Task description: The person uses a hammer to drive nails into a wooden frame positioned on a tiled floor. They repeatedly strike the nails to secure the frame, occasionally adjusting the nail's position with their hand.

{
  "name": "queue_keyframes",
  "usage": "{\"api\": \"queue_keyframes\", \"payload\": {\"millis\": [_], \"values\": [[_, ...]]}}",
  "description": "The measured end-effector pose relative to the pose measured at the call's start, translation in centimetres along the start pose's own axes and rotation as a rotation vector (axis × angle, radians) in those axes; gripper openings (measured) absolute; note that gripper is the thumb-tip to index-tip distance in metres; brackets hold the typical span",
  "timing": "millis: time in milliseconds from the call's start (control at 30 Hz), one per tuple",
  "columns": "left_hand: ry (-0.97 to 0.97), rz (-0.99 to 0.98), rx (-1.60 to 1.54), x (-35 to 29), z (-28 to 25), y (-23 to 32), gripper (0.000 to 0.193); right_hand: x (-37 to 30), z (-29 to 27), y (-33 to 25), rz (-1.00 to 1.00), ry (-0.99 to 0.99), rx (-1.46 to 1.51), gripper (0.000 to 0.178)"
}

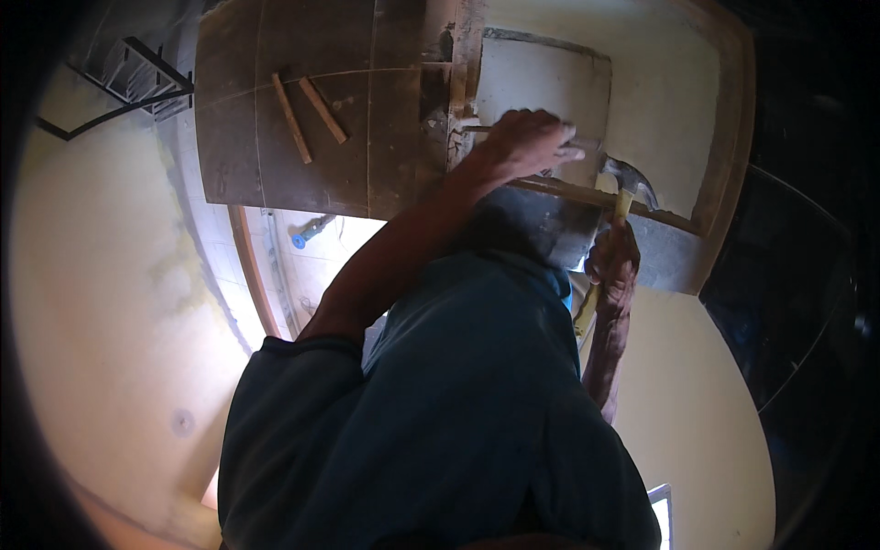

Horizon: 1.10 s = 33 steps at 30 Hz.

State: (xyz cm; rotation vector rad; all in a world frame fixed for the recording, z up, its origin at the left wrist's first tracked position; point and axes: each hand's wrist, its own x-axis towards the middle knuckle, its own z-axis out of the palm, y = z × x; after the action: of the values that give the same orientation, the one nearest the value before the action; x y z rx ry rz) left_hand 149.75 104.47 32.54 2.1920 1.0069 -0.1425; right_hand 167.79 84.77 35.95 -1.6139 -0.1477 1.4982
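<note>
My left hand (532, 145) is closed around a thin metal chisel (478, 129). The chisel lies nearly level, its left end against the rough, chipped edge (458, 101) of a brown tiled slab (348, 174). In my right hand (614, 255) is a claw hammer (628, 179), gripped by its yellow handle. The hammer head is up, to the right of the chisel's other end and apart from it. Part of the chisel is hidden by my left fingers.
Two narrow brown strips (291, 119) lie on the slab at the left. A framed recess with a pale panel (660, 101) is at the right. Below the slab, a pipe fitting with a blue end (301, 240) sticks out. A black metal bracket (119, 105) is at far left.
</note>
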Motion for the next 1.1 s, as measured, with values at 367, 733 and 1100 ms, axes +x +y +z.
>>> {"api": "queue_keyframes", "payload": {"millis": [367, 733, 1100], "values": [[0.008, 0.035, 0.162, -11.0, -4.3, -8.8, 0.039, -0.2, 0.5, 0.3, 0.078, -0.004, 0.060, 0.043], [0.006, -0.007, -0.010, -7.2, -3.8, -11.5, 0.047, -0.1, -0.4, 0.7, 0.042, -0.006, 0.083, 0.040], [0.187, 0.237, -0.097, -4.5, 2.4, 2.3, 0.045, -0.1, -0.8, 0.8, -0.010, 0.075, 0.086, 0.042]]}}
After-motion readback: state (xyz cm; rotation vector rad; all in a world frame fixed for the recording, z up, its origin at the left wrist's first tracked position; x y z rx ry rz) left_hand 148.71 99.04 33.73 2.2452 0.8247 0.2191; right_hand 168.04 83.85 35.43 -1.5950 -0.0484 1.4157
